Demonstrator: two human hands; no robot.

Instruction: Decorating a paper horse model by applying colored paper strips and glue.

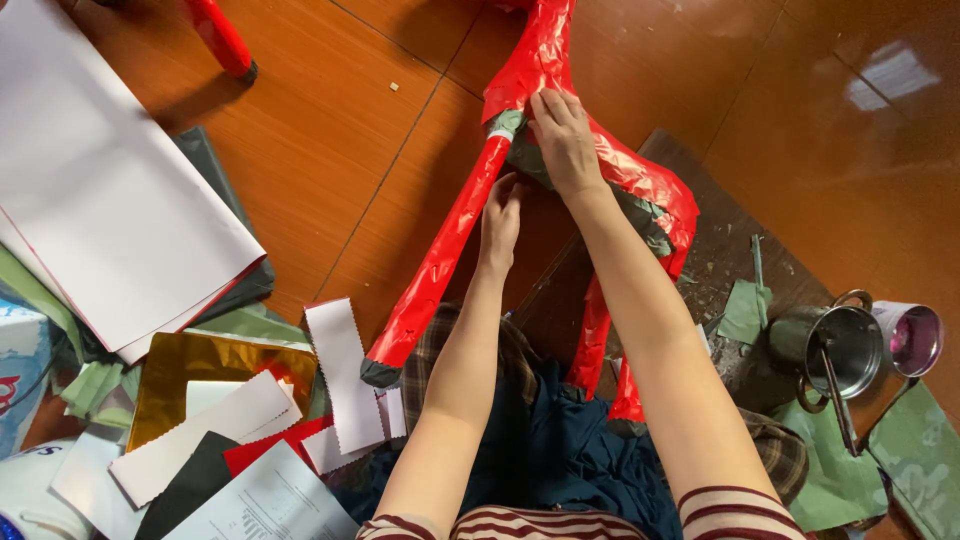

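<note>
Figure: a large paper-built figure (560,120) wrapped in shiny red foil stands on the brown floor (330,150) directly ahead of the person, its long red legs spreading down toward the person's lap; grey-green underlayer shows at the joint where the legs meet the body.
Right hand: the right hand (565,140) lies palm down on that joint, fingers flat and spread over the red foil and the grey patch, pressing rather than clasping.
Left hand: the left hand (500,215) reaches under the joint between two legs, fingers curled upward against the underside; whether it pinches anything cannot be told.
Near leg: the longest red leg (440,260) slants down to the left and ends in a grey foot beside white strips.
Paper stock: large white sheets (100,180) lie at upper left on a dark sheet; below them a gold foil sheet (190,375), white strips with zigzag edges (340,370), and red and black pieces, all overlapping.
Board: a dark board (720,250) lies on the floor at right, under the figure's far legs, carrying green paper scraps (745,310).
Vessels: a metal pot (835,350) with a tool resting in it stands at the board's right end, touching a small cup with purple inside (910,335).
Clothing: striped sleeves, dark blue cloth over checked fabric in the lap.
</note>
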